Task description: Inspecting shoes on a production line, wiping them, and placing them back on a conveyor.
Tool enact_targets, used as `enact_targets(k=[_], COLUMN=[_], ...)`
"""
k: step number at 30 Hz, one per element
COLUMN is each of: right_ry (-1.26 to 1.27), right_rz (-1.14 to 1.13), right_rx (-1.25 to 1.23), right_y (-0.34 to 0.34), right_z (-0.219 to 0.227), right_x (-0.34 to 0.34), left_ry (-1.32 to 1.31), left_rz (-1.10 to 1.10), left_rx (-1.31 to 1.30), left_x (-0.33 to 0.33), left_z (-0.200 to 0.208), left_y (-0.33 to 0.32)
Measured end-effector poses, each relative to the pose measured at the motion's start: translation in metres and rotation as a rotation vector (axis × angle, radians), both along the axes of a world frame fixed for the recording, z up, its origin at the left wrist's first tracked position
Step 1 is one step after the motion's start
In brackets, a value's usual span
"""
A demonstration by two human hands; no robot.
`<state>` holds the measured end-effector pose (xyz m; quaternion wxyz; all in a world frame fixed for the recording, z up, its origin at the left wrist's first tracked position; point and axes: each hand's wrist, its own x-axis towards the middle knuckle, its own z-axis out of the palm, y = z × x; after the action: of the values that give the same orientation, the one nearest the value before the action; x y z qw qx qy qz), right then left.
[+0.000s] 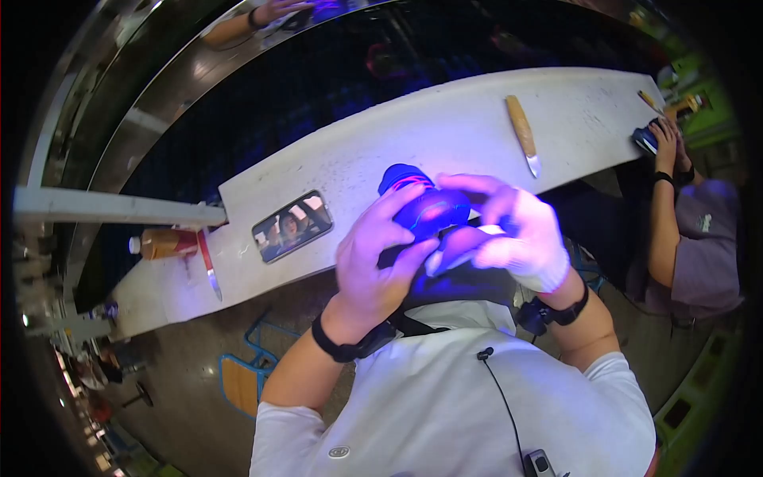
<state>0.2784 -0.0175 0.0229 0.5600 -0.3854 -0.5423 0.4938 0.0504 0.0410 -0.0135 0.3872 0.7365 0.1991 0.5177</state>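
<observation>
Between my two hands, above the near edge of the white bench point(358, 171), is a dark blue shoe point(429, 208) with pinkish-red lines, lit by violet light. My left hand point(377, 246) is closed round its left side, fingers over the upper and thumb below. A pale glove covers much of my right hand point(517, 230), which grips the shoe's right side between bent fingers and thumb. Glare and blur hide the exact fingertip contact there. Part of the shoe is hidden behind my fingers.
On the bench, left, lie a phone point(292, 226) showing a picture, a red-handled knife point(210, 266) and a bottle point(164, 243). A wooden-handled knife point(522, 135) lies right of centre. A co-worker point(691, 238) at the right handles a dark object point(645, 140). A blue-framed stool point(242, 381) stands below left.
</observation>
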Motion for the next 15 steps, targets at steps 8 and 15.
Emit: enact_targets(k=[8,15], right_ry=[0.281,-0.01], right_rz=[-0.144,-0.173], right_rx=[0.003,0.189], right_y=[-0.015,-0.022], right_z=[-0.019,-0.032], right_x=[-0.036,-0.037], left_ry=[0.069,-0.219], left_rz=[-0.053,0.028], left_rx=[-0.188,-0.442], left_x=[-0.008,0.002], left_z=[0.018,0.005], left_y=[-0.041,-0.069])
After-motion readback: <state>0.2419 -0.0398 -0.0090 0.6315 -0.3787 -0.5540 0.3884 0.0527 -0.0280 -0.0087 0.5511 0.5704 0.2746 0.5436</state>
